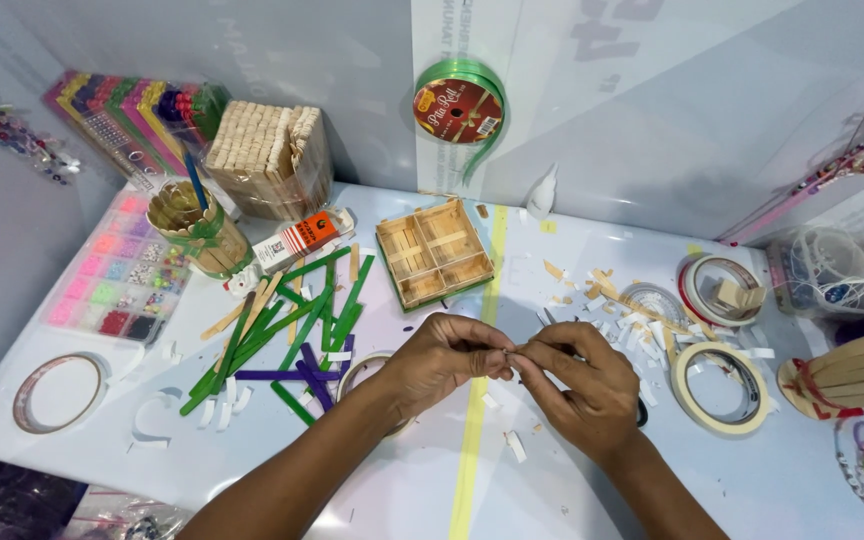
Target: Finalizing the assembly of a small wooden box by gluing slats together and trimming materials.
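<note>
Hands | left hand (439,362), right hand (582,385) pinching one tiny piece (512,353) together

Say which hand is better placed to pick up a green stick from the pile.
Left. The left hand sits nearest the green sticks, which lie on its side of the table. The right hand is farther away and would have to cross over.

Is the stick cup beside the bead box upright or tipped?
Upright: the stick cup stands on the table, mouth up.
</note>
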